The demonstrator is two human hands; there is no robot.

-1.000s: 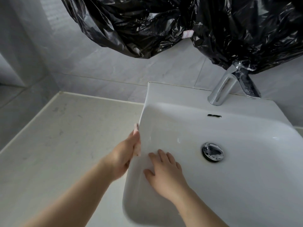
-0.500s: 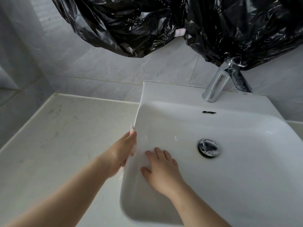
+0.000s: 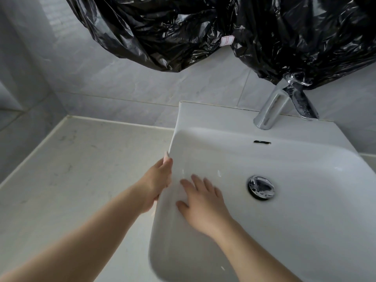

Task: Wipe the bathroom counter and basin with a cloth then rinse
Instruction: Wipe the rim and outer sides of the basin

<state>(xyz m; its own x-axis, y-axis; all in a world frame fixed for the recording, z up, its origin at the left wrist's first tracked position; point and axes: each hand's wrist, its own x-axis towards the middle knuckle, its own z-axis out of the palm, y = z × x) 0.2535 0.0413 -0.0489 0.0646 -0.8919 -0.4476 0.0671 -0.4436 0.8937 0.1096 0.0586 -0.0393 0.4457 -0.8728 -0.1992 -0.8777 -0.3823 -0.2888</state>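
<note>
Black plastic sheeting hangs over the grey tiled wall above the pale counter. A white basin sits on the counter toward its right side, with a chrome tap on its back edge and a chrome drain plug in its floor. The right hand lies flat on the basin's inner left wall, fingers spread and extended, gripping nothing. The left hand wraps the basin's left rim, fingers curled around it; a small pale bit, possibly the cloth, shows at its fingertips, too blurred to be sure.
</note>
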